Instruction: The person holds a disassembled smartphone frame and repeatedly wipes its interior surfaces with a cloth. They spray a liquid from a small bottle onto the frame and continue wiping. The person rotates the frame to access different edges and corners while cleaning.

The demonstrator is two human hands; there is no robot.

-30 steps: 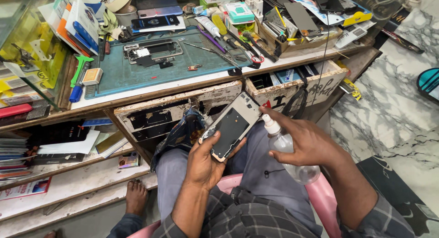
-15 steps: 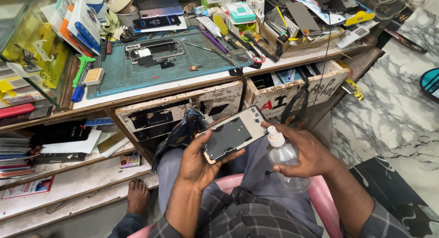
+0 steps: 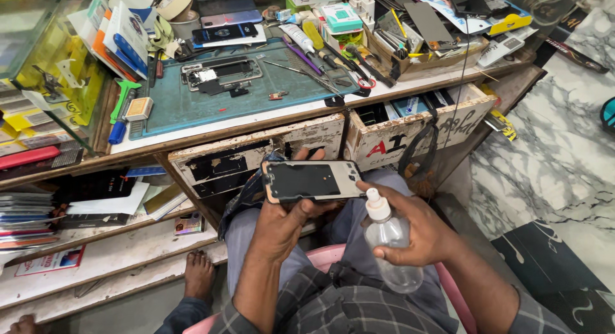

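Two hands at work over the lap: phone panel and spray bottle.

Left hand [image 3: 282, 225] has its grip closed under the phone panel [image 3: 312, 181], held flat and dark side up; right hand [image 3: 416, 228] grasps the clear spray bottle [image 3: 387, 244], nozzle just beside the panel's edge, probably so mist lands on it. Beyond, a cluttered surface [image 3: 397, 90] carries a teal mat [image 3: 192, 106] with an opened phone [image 3: 221, 73]; worn drawers [image 3: 256, 156] below, marble floor [image 3: 551, 154] alongside.

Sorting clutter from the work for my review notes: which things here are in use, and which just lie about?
In use:
left hand holding phone panel
right hand holding spray bottle

Lying about:
opened phone on green mat
tweezers
tape roll
open drawer
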